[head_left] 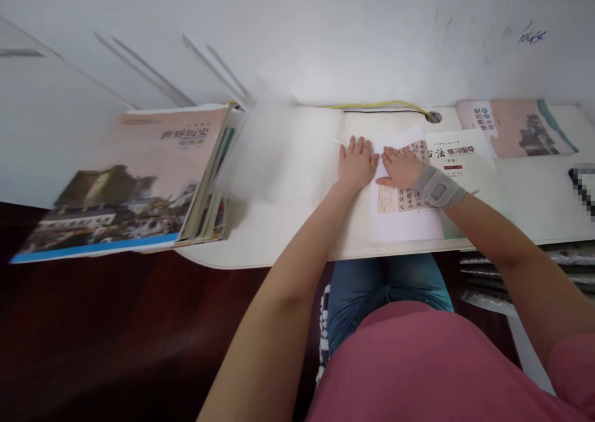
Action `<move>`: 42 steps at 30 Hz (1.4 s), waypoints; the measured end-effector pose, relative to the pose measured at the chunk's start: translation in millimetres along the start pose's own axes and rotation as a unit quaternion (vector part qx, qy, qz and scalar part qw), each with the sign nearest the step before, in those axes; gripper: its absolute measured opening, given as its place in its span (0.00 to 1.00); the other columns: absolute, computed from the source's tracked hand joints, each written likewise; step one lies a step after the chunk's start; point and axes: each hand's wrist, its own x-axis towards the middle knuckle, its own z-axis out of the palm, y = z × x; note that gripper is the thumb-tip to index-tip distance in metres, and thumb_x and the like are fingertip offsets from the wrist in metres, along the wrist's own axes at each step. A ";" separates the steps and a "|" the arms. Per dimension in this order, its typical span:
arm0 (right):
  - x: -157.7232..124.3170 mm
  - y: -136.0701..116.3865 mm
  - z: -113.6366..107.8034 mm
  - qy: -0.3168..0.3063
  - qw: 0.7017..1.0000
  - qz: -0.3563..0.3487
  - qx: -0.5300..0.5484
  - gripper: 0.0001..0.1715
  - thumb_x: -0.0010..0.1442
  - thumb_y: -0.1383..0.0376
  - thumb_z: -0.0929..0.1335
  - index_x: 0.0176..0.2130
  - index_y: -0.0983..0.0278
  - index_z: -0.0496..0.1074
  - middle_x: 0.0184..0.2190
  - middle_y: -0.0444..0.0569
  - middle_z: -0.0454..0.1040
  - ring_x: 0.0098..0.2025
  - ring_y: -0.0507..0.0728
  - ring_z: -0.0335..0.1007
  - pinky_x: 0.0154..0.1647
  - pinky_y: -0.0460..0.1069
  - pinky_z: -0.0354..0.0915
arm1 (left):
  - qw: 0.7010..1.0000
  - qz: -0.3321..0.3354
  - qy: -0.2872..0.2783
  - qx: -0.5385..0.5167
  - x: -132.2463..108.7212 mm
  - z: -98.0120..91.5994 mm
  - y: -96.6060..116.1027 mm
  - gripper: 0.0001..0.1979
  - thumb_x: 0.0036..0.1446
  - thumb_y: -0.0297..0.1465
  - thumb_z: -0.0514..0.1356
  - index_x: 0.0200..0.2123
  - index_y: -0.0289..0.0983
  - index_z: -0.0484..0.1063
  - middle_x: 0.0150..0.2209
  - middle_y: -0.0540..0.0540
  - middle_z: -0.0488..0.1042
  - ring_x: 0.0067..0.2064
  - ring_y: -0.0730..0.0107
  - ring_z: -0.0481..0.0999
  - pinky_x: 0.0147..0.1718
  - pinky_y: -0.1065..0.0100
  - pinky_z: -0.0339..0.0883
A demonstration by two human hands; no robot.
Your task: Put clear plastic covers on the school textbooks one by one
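Note:
A calligraphy workbook point(458, 162) with dark Chinese characters on its cover lies on the white desk in front of me. My right hand point(400, 169) rests flat on the workbook's left part, fingers stretched out and pointing left; a grey band point(438, 188) is around that wrist. Just beside the workbook's left edge, my left hand point(357, 165) lies palm down with its fingers spread. Its palm's underside is hidden. A translucent plastic sheet point(283, 155) lies to the left of my left hand; where its right edge ends is hard to tell.
At the left stands a stack of books point(139, 180) with a world history book on top. Another pink-covered book point(525, 127) lies at the back right. A yellow cable point(385, 104) runs along the wall to a desk hole point(434, 118). The white desk point(260, 242) has a rounded front-left corner.

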 end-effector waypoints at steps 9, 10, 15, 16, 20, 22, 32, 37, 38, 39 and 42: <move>-7.0 -10.7 6.7 0.015 0.999 -0.034 -0.013 0.47 0.65 0.46 0.53 0.65 0.82 0.52 0.67 0.73 0.49 0.68 0.72 0.46 0.66 0.67 0.48 | 1.000 -0.018 0.006 -0.022 8.9 5.4 -9.0 0.31 0.66 0.39 0.39 0.68 0.29 0.48 0.69 0.37 0.51 0.70 0.54 0.46 0.66 0.49 0.40; -7.1 -11.4 5.7 0.015 0.999 -0.036 -0.017 0.47 0.64 0.46 0.54 0.64 0.82 0.52 0.66 0.74 0.49 0.68 0.73 0.47 0.66 0.67 0.48 | 0.999 -0.019 0.013 -0.024 8.2 6.2 -8.7 0.31 0.66 0.39 0.40 0.67 0.29 0.48 0.68 0.37 0.52 0.70 0.54 0.47 0.66 0.50 0.40; 8.7 -1.7 -6.2 0.041 0.997 -0.062 -0.011 0.34 0.65 0.52 0.56 0.59 0.74 0.62 0.62 0.69 0.61 0.63 0.71 0.57 0.60 0.66 0.57 | 0.998 -0.021 0.049 -0.040 8.2 4.7 -9.4 0.25 0.65 0.33 0.44 0.63 0.31 0.58 0.62 0.35 0.64 0.64 0.59 0.60 0.63 0.55 0.48; 14.6 2.4 -8.7 0.048 0.996 -0.069 -0.003 0.31 0.65 0.54 0.56 0.57 0.72 0.63 0.61 0.68 0.62 0.63 0.70 0.57 0.58 0.65 0.59 | 0.997 -0.021 0.054 -0.042 9.9 3.7 -10.3 0.23 0.65 0.32 0.45 0.60 0.33 0.62 0.60 0.36 0.67 0.61 0.60 0.64 0.62 0.56 0.51; 34.1 15.6 -12.5 0.046 0.994 -0.092 0.028 0.24 0.61 0.60 0.60 0.54 0.70 0.63 0.58 0.65 0.65 0.60 0.67 0.62 0.53 0.60 0.64 | 0.997 -0.055 0.047 -0.041 21.1 0.0 -13.6 0.17 0.64 0.28 0.45 0.47 0.36 0.71 0.49 0.37 0.74 0.50 0.59 0.73 0.51 0.59 0.62; 36.5 17.8 -10.4 0.049 0.994 -0.092 0.034 0.25 0.61 0.60 0.60 0.54 0.71 0.62 0.57 0.66 0.66 0.57 0.67 0.64 0.52 0.60 0.65 | 0.995 -0.074 0.049 -0.039 25.5 -0.9 -14.0 0.16 0.64 0.27 0.45 0.45 0.35 0.71 0.48 0.37 0.74 0.49 0.57 0.73 0.49 0.59 0.63; 27.5 7.3 -8.1 0.024 0.998 -0.052 0.001 0.35 0.63 0.60 0.55 0.63 0.79 0.54 0.67 0.69 0.52 0.67 0.68 0.51 0.62 0.63 0.57 | 0.996 -0.009 0.070 -0.059 25.7 1.9 -14.9 0.12 0.64 0.32 0.50 0.44 0.34 0.71 0.49 0.37 0.74 0.53 0.57 0.70 0.52 0.61 0.60; 24.7 1.2 -12.0 0.025 0.999 -0.037 -0.017 0.35 0.64 0.61 0.54 0.64 0.79 0.54 0.67 0.68 0.52 0.67 0.68 0.51 0.62 0.64 0.56 | 0.997 -0.032 0.055 -0.044 30.0 -0.7 -13.5 0.16 0.65 0.30 0.47 0.41 0.34 0.74 0.44 0.37 0.77 0.45 0.59 0.76 0.45 0.61 0.64; 24.1 1.2 -11.7 0.025 0.999 -0.035 -0.018 0.35 0.64 0.61 0.54 0.64 0.79 0.54 0.67 0.67 0.52 0.67 0.67 0.51 0.62 0.63 0.56 | 0.997 -0.038 0.057 -0.047 30.8 -1.0 -13.4 0.17 0.66 0.31 0.46 0.41 0.34 0.75 0.44 0.37 0.77 0.44 0.59 0.76 0.45 0.61 0.65; 23.7 1.7 -11.1 0.024 0.999 -0.033 -0.019 0.35 0.64 0.61 0.54 0.64 0.78 0.53 0.67 0.67 0.51 0.67 0.67 0.51 0.62 0.63 0.56 | 0.996 -0.046 0.059 -0.051 31.5 -1.3 -13.5 0.18 0.66 0.32 0.46 0.41 0.35 0.75 0.43 0.37 0.78 0.43 0.59 0.77 0.44 0.61 0.65; 24.1 4.2 -7.6 0.027 0.999 -0.035 -0.017 0.35 0.64 0.60 0.54 0.64 0.78 0.53 0.67 0.66 0.51 0.67 0.67 0.51 0.63 0.62 0.56 | 0.992 -0.058 0.083 -0.072 32.5 -2.0 -14.5 0.18 0.66 0.32 0.45 0.41 0.36 0.76 0.44 0.38 0.78 0.45 0.59 0.76 0.46 0.61 0.66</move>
